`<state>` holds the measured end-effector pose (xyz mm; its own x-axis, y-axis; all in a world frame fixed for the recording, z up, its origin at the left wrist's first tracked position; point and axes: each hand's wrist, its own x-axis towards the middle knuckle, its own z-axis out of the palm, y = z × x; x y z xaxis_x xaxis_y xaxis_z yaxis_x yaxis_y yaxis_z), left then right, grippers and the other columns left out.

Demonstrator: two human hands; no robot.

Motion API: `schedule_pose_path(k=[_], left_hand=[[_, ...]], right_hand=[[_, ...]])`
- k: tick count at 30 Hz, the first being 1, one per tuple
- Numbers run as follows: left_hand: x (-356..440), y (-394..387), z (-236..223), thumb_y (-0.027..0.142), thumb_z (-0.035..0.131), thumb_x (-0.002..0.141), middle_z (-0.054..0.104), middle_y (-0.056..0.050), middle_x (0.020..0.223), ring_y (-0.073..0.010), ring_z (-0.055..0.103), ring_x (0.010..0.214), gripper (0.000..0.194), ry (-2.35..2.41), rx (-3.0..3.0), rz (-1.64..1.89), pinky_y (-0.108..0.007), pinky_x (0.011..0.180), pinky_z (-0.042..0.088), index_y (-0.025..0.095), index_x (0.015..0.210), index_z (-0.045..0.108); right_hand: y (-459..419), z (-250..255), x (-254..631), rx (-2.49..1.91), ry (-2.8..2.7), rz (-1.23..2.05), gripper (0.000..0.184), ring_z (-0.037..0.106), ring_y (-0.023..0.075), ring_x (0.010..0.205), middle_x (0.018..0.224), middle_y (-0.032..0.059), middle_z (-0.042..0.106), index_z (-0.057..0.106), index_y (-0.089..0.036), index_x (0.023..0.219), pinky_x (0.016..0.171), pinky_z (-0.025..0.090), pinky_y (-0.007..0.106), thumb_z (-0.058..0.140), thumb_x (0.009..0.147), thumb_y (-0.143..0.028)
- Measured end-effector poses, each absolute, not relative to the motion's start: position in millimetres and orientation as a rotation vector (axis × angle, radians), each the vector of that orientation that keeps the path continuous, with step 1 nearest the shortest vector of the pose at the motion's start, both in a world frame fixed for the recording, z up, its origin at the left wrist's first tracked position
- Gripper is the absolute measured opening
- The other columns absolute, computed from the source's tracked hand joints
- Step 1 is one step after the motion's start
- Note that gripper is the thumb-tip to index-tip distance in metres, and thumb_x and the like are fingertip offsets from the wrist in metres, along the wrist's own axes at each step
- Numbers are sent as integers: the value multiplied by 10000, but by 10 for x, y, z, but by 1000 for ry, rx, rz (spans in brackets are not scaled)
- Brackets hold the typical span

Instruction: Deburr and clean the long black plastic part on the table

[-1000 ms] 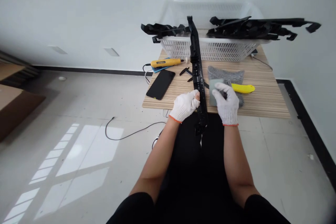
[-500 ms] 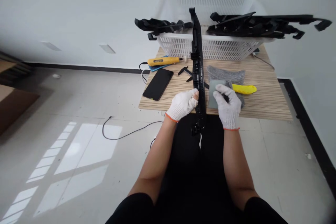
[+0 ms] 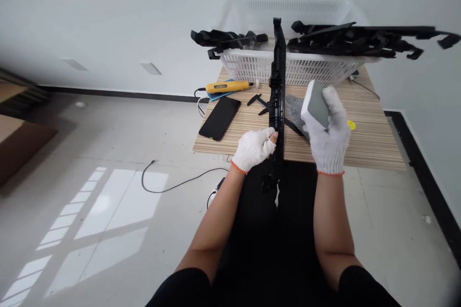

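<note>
A long black plastic bracket point(image 3: 278, 76) points away from me over the table. My left hand point(image 3: 255, 147), in a white glove, grips it near its close end, the bare thumb tip showing. My right hand point(image 3: 330, 136), also gloved, holds a sanding block point(image 3: 317, 105) up to the right of the bracket, apart from it. The block is white with a grey-green face turned toward me. Behind this hand lie a grey cloth point(image 3: 296, 108) and a yellow handle point(image 3: 351, 125), both partly hidden. A black caliper point(image 3: 262, 102) lies under the bracket.
A white plastic basket point(image 3: 252, 64) stands at the back of the wooden table point(image 3: 374, 139), with more black brackets point(image 3: 360, 41) across its rim. To the left are a yellow corded rotary tool point(image 3: 228, 87) and a black phone point(image 3: 220, 118). A cable point(image 3: 173, 187) trails on the floor.
My right hand has picked the block up off the table and tilted it, moving up and right. My left hand still holds the bracket; the whole view has shifted slightly.
</note>
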<state>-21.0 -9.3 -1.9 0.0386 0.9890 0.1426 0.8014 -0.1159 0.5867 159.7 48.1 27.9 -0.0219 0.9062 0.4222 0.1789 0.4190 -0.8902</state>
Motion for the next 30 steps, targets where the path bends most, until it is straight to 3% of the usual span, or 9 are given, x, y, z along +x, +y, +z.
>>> schedule_pose_path(k=[3, 5, 9, 12, 14, 17, 22, 26, 30], left_hand=[[-191, -106, -22, 488, 284, 1031, 568, -10, 614, -175, 544, 616, 454, 1832, 1941, 760, -306, 627, 316, 235, 682, 428], [-189, -112, -19, 493, 295, 1027, 562, -6, 605, -174, 538, 609, 457, 1836, 1914, 788, -308, 629, 316, 236, 672, 423], [-212, -106, 9, 539, 371, 1016, 565, 17, 591, -155, 530, 601, 482, 1748, 1796, 874, -297, 634, 337, 230, 655, 452], [-223, -82, 33, 512, 505, 972, 568, 49, 585, -138, 536, 600, 371, 1690, 1612, 936, -276, 644, 381, 234, 727, 487], [-219, -54, 29, 471, 598, 921, 552, 72, 600, -130, 528, 592, 268, 1722, 1500, 1003, -267, 635, 395, 246, 833, 484], [-206, -1, -10, 481, 680, 866, 543, 82, 675, -117, 529, 595, 334, 1769, 1358, 1146, -265, 629, 413, 256, 961, 453], [-204, 55, -52, 440, 645, 911, 578, 44, 793, -112, 555, 651, 354, 1686, 1322, 1294, -262, 662, 461, 256, 1185, 518], [-213, 41, -56, 371, 577, 948, 500, 43, 710, -113, 495, 600, 221, 1628, 1397, 1257, -263, 602, 424, 250, 1132, 587], [-220, 22, -87, 385, 597, 930, 542, 39, 735, -120, 500, 635, 202, 1616, 1447, 1217, -264, 633, 431, 249, 1079, 590]], right_hand=[[718, 455, 1469, -1063, -1477, 760, 329, 699, 208, 848, 988, 67, 747, 753, -204, 1085, 805, 601, 372, 740, 854, -437], [881, 546, 1401, -1081, -1648, 835, 233, 665, 188, 747, 769, 32, 712, 740, -183, 847, 734, 576, 340, 739, 838, -417], [1082, 520, 1255, -1018, -1757, 1095, 171, 576, 129, 578, 622, -23, 640, 691, -195, 768, 547, 491, 252, 761, 780, -350], [1104, 347, 1147, -1040, -1501, 1211, 257, 452, 84, 428, 512, -56, 534, 597, -212, 692, 405, 371, 214, 718, 810, -406], [1086, 228, 1105, -1050, -1382, 1252, 336, 433, 74, 397, 498, -61, 518, 540, -224, 664, 371, 344, 203, 729, 801, -465], [1053, 117, 1097, -1070, -1285, 1300, 407, 445, 71, 383, 509, -58, 532, 516, -230, 668, 354, 357, 197, 754, 776, -542], [1001, 109, 1133, -1110, -1302, 1331, 409, 486, 82, 380, 517, -44, 552, 509, -228, 657, 342, 370, 197, 749, 792, -530], [954, 142, 1150, -1088, -1339, 1308, 353, 500, 81, 390, 551, -39, 586, 550, -220, 686, 360, 388, 198, 733, 813, -493], [916, 142, 1147, -1088, -1408, 1260, 301, 547, 95, 457, 630, -20, 642, 607, -210, 731, 424, 440, 213, 717, 825, -474]])
